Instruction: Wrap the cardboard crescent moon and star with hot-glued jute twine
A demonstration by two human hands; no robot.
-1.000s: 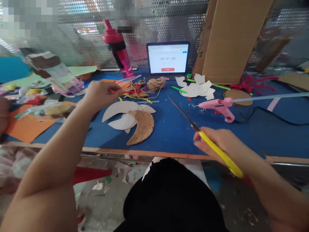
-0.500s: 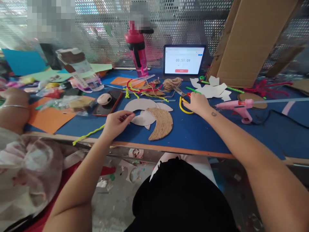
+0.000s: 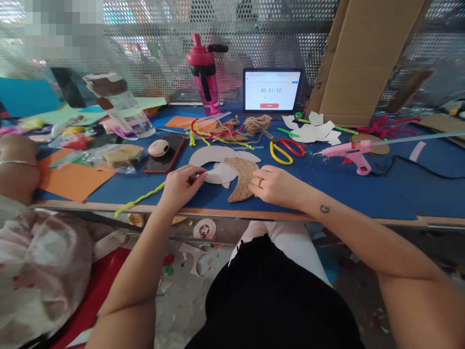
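Note:
A crescent wrapped in brown twine (image 3: 242, 180) lies on the blue table, overlapping pale cut-out shapes (image 3: 212, 155). My right hand (image 3: 272, 184) has its fingers on the crescent's right edge, closed around it. On the left, my left hand (image 3: 185, 184) is pinched at the left end of the pale shapes; whatever sits between its fingertips is too small to make out. Scissors with red and yellow handles (image 3: 281, 156) rest beyond my right hand. A yellow-green pipe cleaner (image 3: 140, 199) runs from beside my left hand to the table edge.
A pink glue gun (image 3: 358, 154) lies at right, with white paper scraps (image 3: 316, 132) behind. Twine (image 3: 257, 125), a tablet (image 3: 272, 92) and a pink bottle (image 3: 204, 77) stand or lie farther back. At left are a phone (image 3: 170, 154), orange paper (image 3: 69, 179) and another person's arm (image 3: 18, 169).
My right hand has left the scissors and moved down and left to the twine crescent. My left hand remains pinched near the pale shapes. The view has shifted slightly.

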